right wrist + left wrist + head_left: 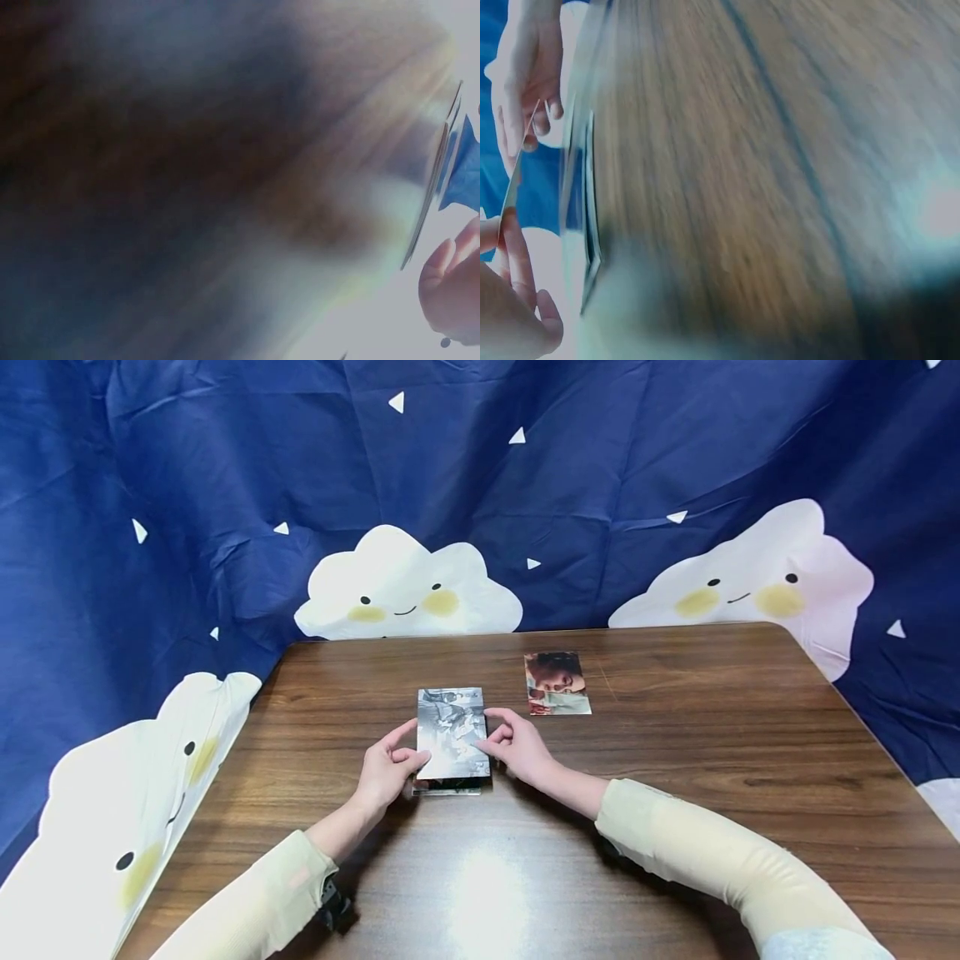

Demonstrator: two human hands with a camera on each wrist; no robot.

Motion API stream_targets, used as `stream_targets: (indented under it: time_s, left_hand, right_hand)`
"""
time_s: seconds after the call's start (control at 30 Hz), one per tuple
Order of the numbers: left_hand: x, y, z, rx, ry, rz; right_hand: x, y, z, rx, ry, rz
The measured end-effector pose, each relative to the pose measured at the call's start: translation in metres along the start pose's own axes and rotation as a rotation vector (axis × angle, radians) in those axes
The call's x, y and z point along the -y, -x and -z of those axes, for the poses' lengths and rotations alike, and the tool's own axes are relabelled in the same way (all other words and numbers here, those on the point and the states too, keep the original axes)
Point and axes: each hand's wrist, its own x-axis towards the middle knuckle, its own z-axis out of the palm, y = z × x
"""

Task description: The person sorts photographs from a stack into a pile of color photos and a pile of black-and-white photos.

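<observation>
A black-and-white photo print (453, 735) is held up between both hands in the head view. My left hand (386, 768) pinches its left edge, thumb on the face. On the opposite edge, my right hand (522, 752) pinches it the same way. Under the print, a small stack of prints (447, 791) lies on the table, mostly covered, with only its near edge showing. The left wrist view shows the held print (511, 191) edge-on and tilted, apart from the stack (591, 202). In the right wrist view the stack (435, 180) appears at the right side.
A colour photo print (558, 685) with a face on it lies farther back, to the right of the hands. The brown wooden table (675, 735) stands before a blue curtain (570, 468) with white clouds. A bright light reflection shows on the near tabletop.
</observation>
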Motion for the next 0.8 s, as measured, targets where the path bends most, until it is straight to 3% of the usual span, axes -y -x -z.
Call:
stream_targets:
  time_s: [0.33, 0.6, 0.8]
  left_hand:
    - [-0.008, 0.004, -0.015, 0.047, 0.083, -0.013]
    - [-0.018, 0.003, -0.039, 0.116, 0.072, -0.173]
    - [-0.021, 0.004, -0.056, 0.166, -0.007, -0.263]
  right_hand:
    - [0.001, 0.003, 0.020, 0.001, -0.034, 0.050]
    - [-0.006, 0.014, 0.052, 0.034, -0.071, 0.082]
    - [-0.012, 0.024, 0.079, 0.089, -0.068, 0.082]
